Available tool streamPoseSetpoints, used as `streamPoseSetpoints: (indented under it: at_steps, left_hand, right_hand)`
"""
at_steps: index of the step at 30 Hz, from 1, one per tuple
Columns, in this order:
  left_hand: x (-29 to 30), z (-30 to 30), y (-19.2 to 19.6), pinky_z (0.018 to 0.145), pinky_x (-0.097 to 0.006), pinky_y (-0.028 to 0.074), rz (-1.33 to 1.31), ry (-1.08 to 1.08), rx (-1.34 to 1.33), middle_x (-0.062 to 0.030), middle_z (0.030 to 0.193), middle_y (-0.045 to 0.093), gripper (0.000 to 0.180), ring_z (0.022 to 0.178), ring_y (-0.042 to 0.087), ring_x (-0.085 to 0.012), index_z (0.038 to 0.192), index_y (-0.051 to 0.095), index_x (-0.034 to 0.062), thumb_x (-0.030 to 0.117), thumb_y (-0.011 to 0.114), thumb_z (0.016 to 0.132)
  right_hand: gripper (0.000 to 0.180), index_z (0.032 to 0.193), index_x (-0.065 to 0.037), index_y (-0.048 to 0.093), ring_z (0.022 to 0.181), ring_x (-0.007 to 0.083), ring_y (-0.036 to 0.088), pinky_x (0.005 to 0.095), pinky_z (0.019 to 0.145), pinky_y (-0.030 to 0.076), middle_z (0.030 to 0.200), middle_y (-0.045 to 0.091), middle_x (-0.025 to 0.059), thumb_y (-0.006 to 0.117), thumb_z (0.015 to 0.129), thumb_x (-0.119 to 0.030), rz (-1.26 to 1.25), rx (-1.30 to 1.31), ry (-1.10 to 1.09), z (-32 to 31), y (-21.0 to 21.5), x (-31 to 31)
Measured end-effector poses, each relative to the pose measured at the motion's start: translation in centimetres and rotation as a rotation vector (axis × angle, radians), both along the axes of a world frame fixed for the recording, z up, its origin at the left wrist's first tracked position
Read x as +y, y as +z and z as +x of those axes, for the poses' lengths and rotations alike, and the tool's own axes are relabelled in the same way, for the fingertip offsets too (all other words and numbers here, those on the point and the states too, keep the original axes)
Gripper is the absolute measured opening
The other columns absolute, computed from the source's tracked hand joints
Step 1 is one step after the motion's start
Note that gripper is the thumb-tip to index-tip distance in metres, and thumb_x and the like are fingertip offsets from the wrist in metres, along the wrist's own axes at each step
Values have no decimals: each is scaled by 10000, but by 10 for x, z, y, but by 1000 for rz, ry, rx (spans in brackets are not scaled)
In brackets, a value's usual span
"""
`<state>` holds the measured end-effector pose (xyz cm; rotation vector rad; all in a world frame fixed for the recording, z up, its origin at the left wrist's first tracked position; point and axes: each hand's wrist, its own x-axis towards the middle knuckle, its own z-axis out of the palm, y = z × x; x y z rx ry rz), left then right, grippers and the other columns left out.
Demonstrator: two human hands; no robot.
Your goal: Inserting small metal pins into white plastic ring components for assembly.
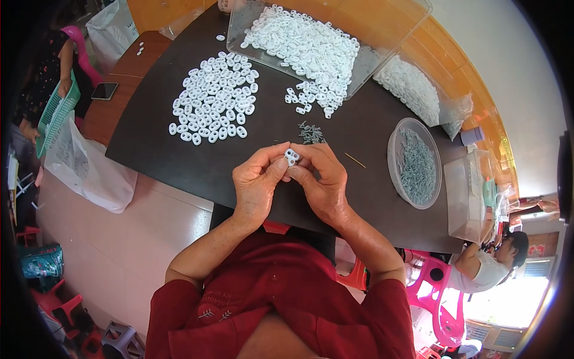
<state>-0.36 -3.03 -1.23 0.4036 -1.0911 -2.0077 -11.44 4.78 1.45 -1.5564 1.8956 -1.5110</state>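
Close in front of me, above the dark table [197, 164], both hands meet around a small white plastic piece with several holes [291, 157]. My left hand [256, 179] pinches it from the left between thumb and fingers. From the right, the fingertips of my right hand [323, 176] press on the same piece. Whether it is one part or more joined together, I cannot tell. Just beyond my fingers lies a little heap of grey screw-like parts [310, 133]. Past that are loose white two-holed pieces [311, 96], partly spilling from a clear bin.
A spread of white oval two-holed pieces [215, 99] covers the table's left. The clear bin [371, 72] stands at the back, beside a bag of white parts [409, 87]. A round tub [391, 161] of grey parts and a thin stick [355, 160] lie right. People sit on both sides.
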Motion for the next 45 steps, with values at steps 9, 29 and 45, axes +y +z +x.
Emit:
streamPoseSetpoints:
  at_steps: [9,29,45]
  left_hand:
    - [6,3,2,685,-218,469,-17,-7,37,-65,913,605,253,751,525,-88,1138,566,-50,43,554,903]
    - [11,2,12,719,-213,467,-56,51,69,-62,923,598,232,794,533,-80,1126,548,-59,22,536,909]
    - [16,3,11,706,-207,460,-134,111,49,-55,934,595,199,788,532,-81,1087,590,-48,34,535,914]
  right_hand:
    - [309,1061,18,618,722,100,536,228,644,450,933,576,71,641,758,74,-110,27,-44,7,2,1]
    - [318,1082,14,595,697,97,562,218,621,462,903,563,68,624,773,83,-139,98,-56,10,8,4]
    - [285,1087,28,584,708,116,550,225,630,461,884,550,81,582,809,89,-203,106,-135,25,-1,4]
